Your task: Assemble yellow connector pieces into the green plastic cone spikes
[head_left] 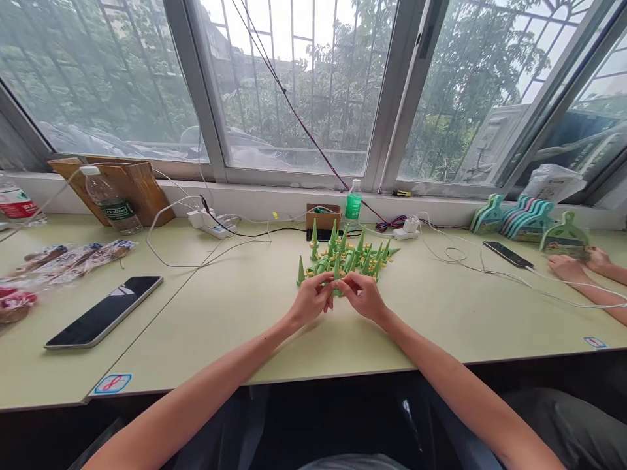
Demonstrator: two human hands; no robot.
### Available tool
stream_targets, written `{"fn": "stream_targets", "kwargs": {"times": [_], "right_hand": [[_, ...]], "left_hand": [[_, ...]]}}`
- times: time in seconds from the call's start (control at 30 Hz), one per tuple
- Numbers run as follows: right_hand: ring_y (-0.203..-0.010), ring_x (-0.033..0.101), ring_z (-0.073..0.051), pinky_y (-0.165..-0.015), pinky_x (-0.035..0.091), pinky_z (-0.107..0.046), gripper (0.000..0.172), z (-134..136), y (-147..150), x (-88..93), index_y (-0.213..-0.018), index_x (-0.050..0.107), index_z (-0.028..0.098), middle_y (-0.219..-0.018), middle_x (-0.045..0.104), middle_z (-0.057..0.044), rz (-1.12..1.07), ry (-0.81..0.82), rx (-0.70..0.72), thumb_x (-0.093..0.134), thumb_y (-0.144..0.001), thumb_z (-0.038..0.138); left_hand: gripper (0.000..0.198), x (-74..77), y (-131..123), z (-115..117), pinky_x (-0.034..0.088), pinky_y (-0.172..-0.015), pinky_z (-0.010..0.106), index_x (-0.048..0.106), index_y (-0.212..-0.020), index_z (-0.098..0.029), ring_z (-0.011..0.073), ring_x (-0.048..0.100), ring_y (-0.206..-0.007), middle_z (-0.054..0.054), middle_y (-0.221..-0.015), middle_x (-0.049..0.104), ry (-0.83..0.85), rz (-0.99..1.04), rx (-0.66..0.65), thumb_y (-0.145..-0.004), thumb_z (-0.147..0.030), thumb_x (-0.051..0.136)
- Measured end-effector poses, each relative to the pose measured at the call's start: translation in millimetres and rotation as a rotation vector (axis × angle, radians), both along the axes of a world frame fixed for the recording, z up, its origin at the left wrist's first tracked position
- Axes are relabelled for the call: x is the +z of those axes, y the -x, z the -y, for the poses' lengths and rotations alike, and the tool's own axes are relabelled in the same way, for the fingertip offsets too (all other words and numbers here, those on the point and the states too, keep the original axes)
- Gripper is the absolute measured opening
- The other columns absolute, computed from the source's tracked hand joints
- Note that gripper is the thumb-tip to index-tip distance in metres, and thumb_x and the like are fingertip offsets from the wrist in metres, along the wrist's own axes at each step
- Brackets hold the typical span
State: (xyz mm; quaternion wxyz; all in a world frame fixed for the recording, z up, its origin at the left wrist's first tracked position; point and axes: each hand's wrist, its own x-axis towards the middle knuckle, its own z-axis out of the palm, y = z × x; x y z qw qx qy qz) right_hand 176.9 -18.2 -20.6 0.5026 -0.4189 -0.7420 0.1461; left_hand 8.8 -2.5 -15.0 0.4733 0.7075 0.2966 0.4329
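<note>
Several green cone-shaped plastic pieces with small yellow parts stand and lie in a cluster on the pale green table. At the near side of this cluster, my left hand and my right hand meet with pinched fingertips. Between them a green cone-shaped piece points upward, and both hands appear closed on its lower part. My fingers cover most of its base, so the small details there are hidden.
Phones lie left and right. Charging cables cross the table. Behind the cones stand a small cardboard box and a green-labelled bottle. At right, another person's hands are by a green dustpan-shaped item.
</note>
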Motion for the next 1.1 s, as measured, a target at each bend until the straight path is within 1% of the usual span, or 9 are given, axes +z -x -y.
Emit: {"fn": "stream_targets", "kwargs": {"times": [0.13, 0.23, 0.4, 0.47, 0.53, 0.67, 0.8, 0.9, 1.1], "right_hand": [[-0.049, 0.029, -0.008, -0.048, 0.028, -0.022, 0.037, 0.8, -0.3, -0.7, -0.064, 0.046, 0.019, -0.053, 0.035, 0.006, 0.007, -0.015, 0.024, 0.059, -0.086, 0.046], [-0.049, 0.028, -0.008, -0.048, 0.028, -0.022, 0.041, 1.5, -0.5, -0.6, -0.062, 0.045, 0.019, -0.052, 0.033, 0.007, 0.003, -0.017, 0.045, 0.064, -0.081, 0.05], [-0.048, 0.026, -0.008, -0.047, 0.027, -0.022, 0.047, 1.9, -0.1, 0.0, -0.059, 0.043, 0.019, -0.05, 0.031, 0.008, 0.006, -0.054, 0.063, 0.066, -0.078, 0.055], [-0.049, 0.026, -0.008, -0.047, 0.027, -0.022, 0.048, 2.0, 0.6, 0.2, -0.058, 0.044, 0.018, -0.051, 0.03, 0.007, 0.019, -0.084, 0.076, 0.066, -0.078, 0.056], [-0.049, 0.027, -0.008, -0.048, 0.027, -0.022, 0.048, 2.4, 1.3, 0.4, -0.057, 0.045, 0.018, -0.051, 0.031, 0.007, 0.04, -0.105, 0.085, 0.065, -0.079, 0.056], [-0.049, 0.029, -0.008, -0.048, 0.028, -0.023, 0.049, 3.8, 2.5, 0.6, -0.056, 0.049, 0.018, -0.051, 0.034, 0.005, 0.081, -0.096, 0.07, 0.062, -0.079, 0.059], [-0.049, 0.029, -0.009, -0.049, 0.029, -0.023, 0.049, 4.9, 3.4, 1.0, -0.055, 0.053, 0.018, -0.051, 0.037, 0.005, 0.096, -0.087, 0.054, 0.062, -0.079, 0.059], [-0.049, 0.029, -0.009, -0.049, 0.029, -0.023, 0.051, 5.8, 4.3, 2.3, -0.054, 0.05, 0.018, -0.051, 0.035, 0.005, 0.079, -0.092, 0.058, 0.062, -0.079, 0.06], [-0.049, 0.028, -0.008, -0.049, 0.029, -0.023, 0.049, 7.6, 4.6, 3.7, -0.053, 0.046, 0.018, -0.052, 0.032, 0.006, 0.046, -0.133, 0.098, 0.064, -0.08, 0.055]], "left_hand": [[0.032, 1.0, 2.3, -1.3, 0.043, -0.038, 0.021, 0.057, -0.084, -0.014, 0.0099, 0.055, -0.046, -0.002, -0.058, 0.05, 0.009, 0.0, -0.071, -0.089, -0.045, 0.051], [0.034, 3.4, 3.4, -1.6, 0.044, -0.038, 0.02, 0.056, -0.082, -0.015, 0.0108, 0.057, -0.048, -0.002, -0.058, 0.049, 0.043, -0.001, -0.136, -0.09, -0.048, 0.05], [0.038, 6.4, 4.5, -0.3, 0.045, -0.039, 0.02, 0.058, -0.089, -0.014, 0.0105, 0.057, -0.05, 0.0, -0.065, 0.057, 0.094, 0.002, -0.207, -0.088, -0.051, 0.051], [0.039, 6.2, 5.0, 0.1, 0.046, -0.04, 0.02, 0.058, -0.091, -0.014, 0.0098, 0.057, -0.051, 0.002, -0.071, 0.061, 0.102, -0.003, -0.214, -0.087, -0.052, 0.052], [0.039, 5.7, 5.4, 0.4, 0.047, -0.042, 0.021, 0.057, -0.09, -0.014, 0.0099, 0.057, -0.052, 0.003, -0.073, 0.062, 0.109, -0.009, -0.215, -0.086, -0.053, 0.053], [0.038, 6.3, 5.9, 1.0, 0.048, -0.043, 0.021, 0.055, -0.085, -0.014, 0.0107, 0.058, -0.053, 0.001, -0.068, 0.06, 0.128, -0.001, -0.21, -0.085, -0.053, 0.056], [0.039, 8.4, 5.8, 1.7, 0.047, -0.044, 0.02, 0.053, -0.08, -0.015, 0.01, 0.057, -0.05, 0.0, -0.062, 0.059, 0.144, 0.007, -0.198, -0.082, -0.053, 0.059], [0.04, 8.8, 5.5, 2.2, 0.046, -0.044, 0.021, 0.053, -0.078, -0.015, 0.0102, 0.057, -0.049, -0.001, -0.06, 0.058, 0.144, 0.024, -0.196, -0.082, -0.054, 0.06], [0.038, 8.0, 5.1, 2.9, 0.047, -0.046, 0.022, 0.054, -0.079, -0.015, 0.0107, 0.057, -0.052, -0.001, -0.06, 0.058, 0.174, 0.059, -0.196, -0.081, -0.052, 0.062]]}}
